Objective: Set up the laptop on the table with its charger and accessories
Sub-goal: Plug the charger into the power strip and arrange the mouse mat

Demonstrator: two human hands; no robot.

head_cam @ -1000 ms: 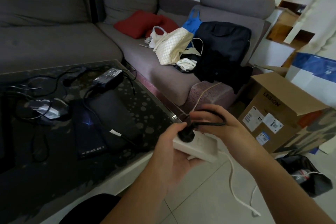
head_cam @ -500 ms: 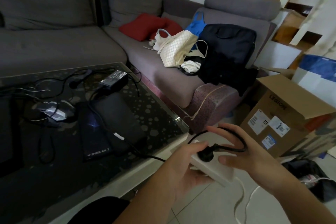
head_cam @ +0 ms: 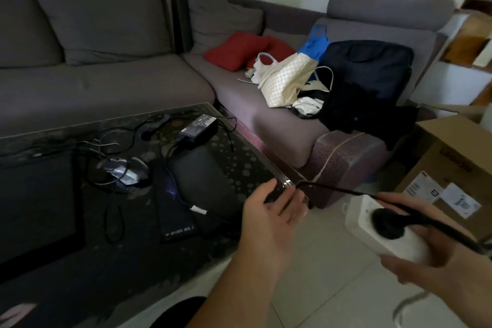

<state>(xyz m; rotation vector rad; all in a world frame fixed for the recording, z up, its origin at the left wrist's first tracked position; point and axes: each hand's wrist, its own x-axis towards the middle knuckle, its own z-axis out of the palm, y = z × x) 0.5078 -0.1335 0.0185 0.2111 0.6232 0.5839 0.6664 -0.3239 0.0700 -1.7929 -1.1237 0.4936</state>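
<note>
1. Head view shows a change from half a second ago: the left hand [head_cam: 271, 210] has let go of the white power strip [head_cam: 383, 231] and moved away to the table's near corner, its fingers loosely spread, palm up, gripping nothing.
2. The right hand [head_cam: 436, 255] alone now carries the power strip, fingers curled under and around its far end; earlier both hands were on it.
3. A black plug [head_cam: 387, 222] sits in the strip's socket, and its black cable [head_cam: 332, 189] runs taut from there up to the table corner, just beside the left fingertips.
4. On the glass table [head_cam: 239, 168] lie the charger brick [head_cam: 198, 125], a dark pouch [head_cam: 205, 176] on a mouse pad [head_cam: 173, 210], a mouse [head_cam: 125, 172] among loose wires, and what looks like the closed laptop [head_cam: 34, 202] at the far left.
5. The taut cable crosses the gap between table corner and strip, in the way of any reach through there.
6. Beyond stand a grey sofa [head_cam: 119, 88] with bags [head_cam: 290, 77] and a red cushion [head_cam: 237, 50], and a cardboard box [head_cam: 452, 168] right behind the right hand.
7. Open tiled floor [head_cam: 332, 287] lies below both hands; the table's metal edge is next to the left hand.
</note>
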